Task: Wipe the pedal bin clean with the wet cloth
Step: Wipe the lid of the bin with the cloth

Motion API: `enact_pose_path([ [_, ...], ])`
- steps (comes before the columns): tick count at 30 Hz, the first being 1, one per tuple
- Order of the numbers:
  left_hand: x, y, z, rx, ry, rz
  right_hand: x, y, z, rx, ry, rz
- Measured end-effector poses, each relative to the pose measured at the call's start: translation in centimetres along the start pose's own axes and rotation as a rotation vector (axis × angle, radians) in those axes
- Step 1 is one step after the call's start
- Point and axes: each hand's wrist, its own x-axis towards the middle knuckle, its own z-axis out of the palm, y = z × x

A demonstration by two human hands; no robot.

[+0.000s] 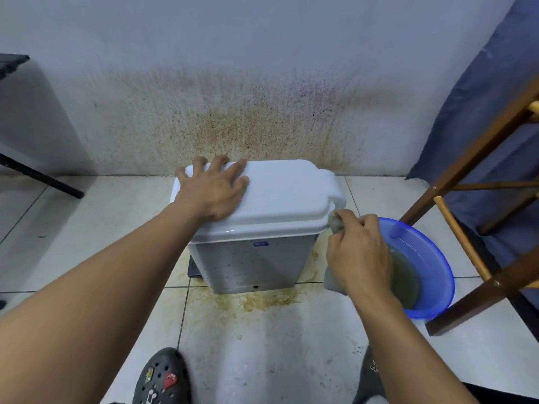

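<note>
Head view: our left hand [214, 189] lies flat, fingers spread, on the lid [285, 193] of the bin [253, 263], which stands on the floor [262, 351] by the wall [262, 83]. Our right hand [358, 252] has the cloth [337, 221] bunched in its grip at the lid's right corner; we'd press firmly and follow the rim.

The right hand [360, 252] covers most of the cloth [337, 221]; only a grey end above the knuckles and a pale fold below the palm show. The blue label [260, 244] on the pedal bin [250, 263] is too small to read, and a dark part [194, 268] at its lower left is half hidden. The wooden frame [466, 158] and the black clog [162, 377] are cut by the right and bottom edges.
</note>
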Motion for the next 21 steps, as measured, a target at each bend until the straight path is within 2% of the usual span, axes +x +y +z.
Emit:
enact_pose_path([
  [2, 0.0, -0.1, 0.1, 0.007, 0.007, -0.003, 1.5, 1.5, -0.2, 0.067, 0.033, 0.072],
  [5, 0.1, 0.0, 0.1, 0.012, 0.011, -0.003, 2.8, 2.1, 0.1, 0.135, 0.089, 0.073],
  [9, 0.2, 0.2, 0.2, 0.011, 0.018, -0.017, 1.5, 0.4, 2.4, 0.140, 0.036, 0.034],
  [13, 0.2, 0.1, 0.3, 0.009, 0.030, -0.016, -1.0, 0.6, 3.5, 0.203, 0.039, 0.072],
  [17, 0.2, 0.2, 0.3, 0.009, 0.024, -0.022, 0.6, 1.6, 1.9, 0.341, 0.140, 0.160],
  [19, 0.1, 0.2, 0.3, 0.008, 0.025, -0.019, 1.6, 1.4, 1.2, 0.339, 0.186, 0.108],
  [21, 0.1, 0.1, 0.3, 0.013, 0.031, -0.018, 2.1, 0.8, 0.9, 0.323, 0.139, -0.034],
])
